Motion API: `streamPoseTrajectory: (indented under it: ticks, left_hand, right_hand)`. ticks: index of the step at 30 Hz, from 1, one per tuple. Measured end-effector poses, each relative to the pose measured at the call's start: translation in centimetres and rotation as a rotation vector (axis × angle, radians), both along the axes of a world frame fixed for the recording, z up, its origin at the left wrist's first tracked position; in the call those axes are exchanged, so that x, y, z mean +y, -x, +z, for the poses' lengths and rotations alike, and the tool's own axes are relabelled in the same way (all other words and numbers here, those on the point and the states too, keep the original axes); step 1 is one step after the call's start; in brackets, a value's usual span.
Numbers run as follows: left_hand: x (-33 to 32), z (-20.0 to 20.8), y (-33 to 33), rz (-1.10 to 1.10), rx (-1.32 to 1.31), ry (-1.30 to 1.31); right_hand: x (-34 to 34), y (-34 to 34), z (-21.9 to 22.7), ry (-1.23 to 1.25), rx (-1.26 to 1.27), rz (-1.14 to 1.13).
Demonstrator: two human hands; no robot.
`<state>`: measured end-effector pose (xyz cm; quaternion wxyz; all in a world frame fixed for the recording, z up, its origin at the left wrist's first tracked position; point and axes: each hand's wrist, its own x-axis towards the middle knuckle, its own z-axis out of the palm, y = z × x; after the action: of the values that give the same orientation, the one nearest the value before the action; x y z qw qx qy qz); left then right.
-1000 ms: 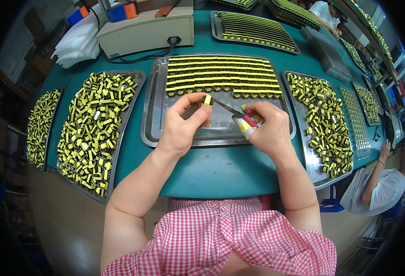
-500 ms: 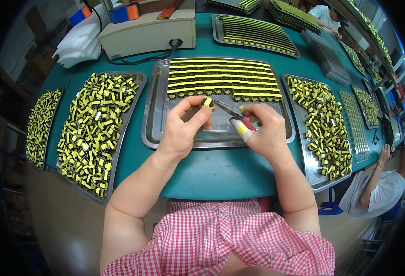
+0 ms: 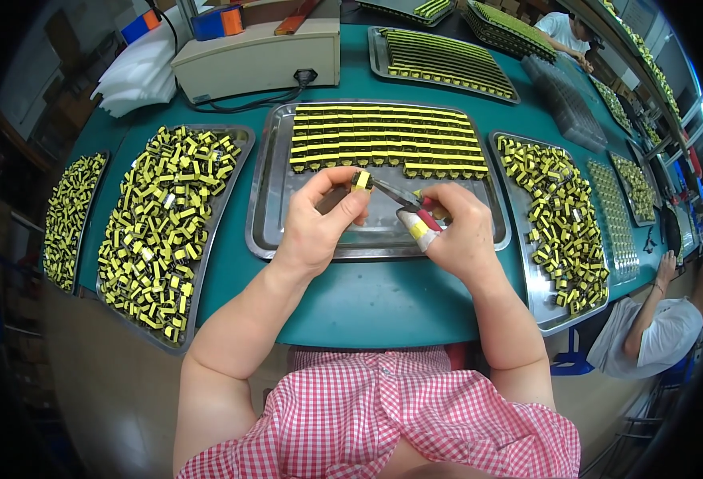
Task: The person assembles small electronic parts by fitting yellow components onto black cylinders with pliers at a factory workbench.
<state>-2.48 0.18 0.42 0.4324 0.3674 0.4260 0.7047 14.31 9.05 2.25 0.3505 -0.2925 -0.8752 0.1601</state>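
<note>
Between the thumb and forefinger of my left hand (image 3: 319,219) is a small black transformer wrapped in yellow tape (image 3: 362,181). My right hand (image 3: 465,223) is closed round long-nose pliers (image 3: 422,221) with red handles, partly wrapped in white and yellow. The tips of the pliers meet the transformer's right side; whether they grip a pin there is too small to tell. Both hands are over the near half of a metal tray (image 3: 288,241). In its far half stand neat rows of the same yellow-and-black transformers (image 3: 387,136), the nearest row broken by a gap in the middle.
Trays of loose transformers flank me, one at the left (image 3: 168,223), another at the right (image 3: 559,223). A beige box-shaped device (image 3: 260,60) with a black cord stands behind, beside white foam sheets (image 3: 138,70). A co-worker (image 3: 647,331) sits at the right.
The transformer has turned a little in my left fingers, so more of its yellow face shows. The pliers and my right hand have shifted slightly.
</note>
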Motion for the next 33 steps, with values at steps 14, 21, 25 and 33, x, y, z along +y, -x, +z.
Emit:
streamPoseTrajectory:
  ticks: [14,21,25,33]
  left_hand:
    - [0.0,0.6,0.2,0.009,0.255,-0.049]
    - [-0.1,0.7,0.2,0.099,0.527,-0.071]
    - [-0.3,0.9,0.4,0.099,0.624,-0.083]
    - [0.2,-0.1,-0.1,-0.025,0.22,-0.04]
  right_hand:
    - [0.1,-0.6,0.8,-0.044,-0.032,-0.043]
    - [0.0,-1.3,1.8,0.001,-0.023,-0.051]
    - [-0.1,-1.5,2.2,-0.019,-0.039,-0.048]
    - [0.2,-0.5,0.6,0.062,0.013,-0.017]
